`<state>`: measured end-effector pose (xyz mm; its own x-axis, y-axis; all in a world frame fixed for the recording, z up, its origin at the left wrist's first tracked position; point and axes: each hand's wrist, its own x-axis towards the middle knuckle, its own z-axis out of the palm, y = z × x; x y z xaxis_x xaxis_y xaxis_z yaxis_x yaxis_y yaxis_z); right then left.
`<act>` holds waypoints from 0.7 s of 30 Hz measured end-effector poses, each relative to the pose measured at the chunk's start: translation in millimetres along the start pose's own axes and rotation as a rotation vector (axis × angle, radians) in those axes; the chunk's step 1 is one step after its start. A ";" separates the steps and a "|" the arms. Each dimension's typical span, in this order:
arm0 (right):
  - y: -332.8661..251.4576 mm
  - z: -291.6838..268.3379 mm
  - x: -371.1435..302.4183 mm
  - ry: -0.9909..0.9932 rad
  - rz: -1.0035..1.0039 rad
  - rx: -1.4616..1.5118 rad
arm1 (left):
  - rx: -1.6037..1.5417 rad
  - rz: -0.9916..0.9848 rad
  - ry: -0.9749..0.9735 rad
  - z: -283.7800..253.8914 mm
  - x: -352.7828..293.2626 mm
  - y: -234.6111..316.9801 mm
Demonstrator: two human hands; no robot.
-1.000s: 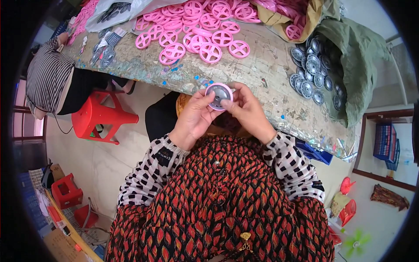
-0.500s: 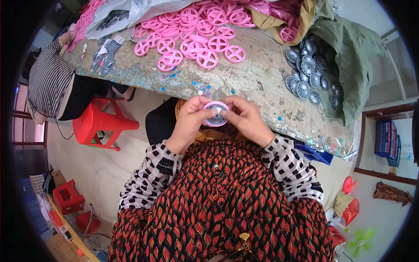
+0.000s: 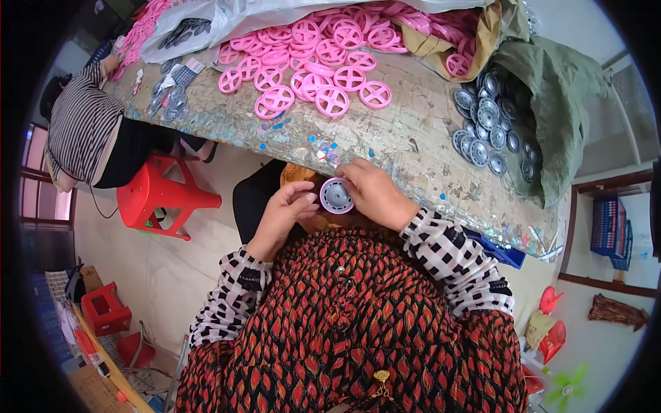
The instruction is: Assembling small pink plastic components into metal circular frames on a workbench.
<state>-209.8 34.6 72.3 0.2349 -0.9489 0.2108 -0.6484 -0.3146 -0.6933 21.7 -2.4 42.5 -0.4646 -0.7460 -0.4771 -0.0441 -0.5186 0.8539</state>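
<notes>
A small toy wheel [image 3: 336,197], a grey hubcap disc set in a pink ring, hangs just off the table's near edge. My right hand [image 3: 377,194] grips it by its right rim, fingers behind and partly hidden. Beside its left rim is my left hand [image 3: 281,213], fingers loosely bent and a little apart, with nothing in them. Loose pink wheel rings [image 3: 332,100] with cross spokes lie heaped on the worn table [image 3: 406,131]. To the right, grey hubcap discs [image 3: 488,114] spill from a green sack [image 3: 561,110].
A brown paper bag [image 3: 420,43] and a white plastic bag [image 3: 227,22] lie at the table's back. At the left, a person in a striped top [image 3: 86,120] is by a red stool [image 3: 162,196]. A blue crate [image 3: 499,248] is under the table's right edge.
My left hand has come off the wheel and moved left. The wheel, still in my right hand, is slightly lower and its grey face shows more fully.
</notes>
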 end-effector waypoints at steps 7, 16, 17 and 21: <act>-16.8 2.0 -4.4 -0.123 -0.109 -0.202 | -0.038 0.039 -0.035 -1.4 -2.6 -6.6; 12.6 4.7 90.1 0.316 0.014 -0.387 | 0.060 0.037 -0.024 5.5 -2.9 2.0; 21.4 6.7 97.6 0.464 0.076 -0.401 | 0.074 0.043 -0.032 8.2 -2.9 3.7; 36.7 3.6 98.0 0.412 0.048 -0.383 | 0.052 0.053 -0.055 10.3 -3.2 15.2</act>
<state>-208.0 -69.8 65.1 -0.0541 -0.8700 0.4901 -0.8858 -0.1848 -0.4257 13.4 -3.7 59.1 -0.5150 -0.7470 -0.4205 -0.0632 -0.4561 0.8877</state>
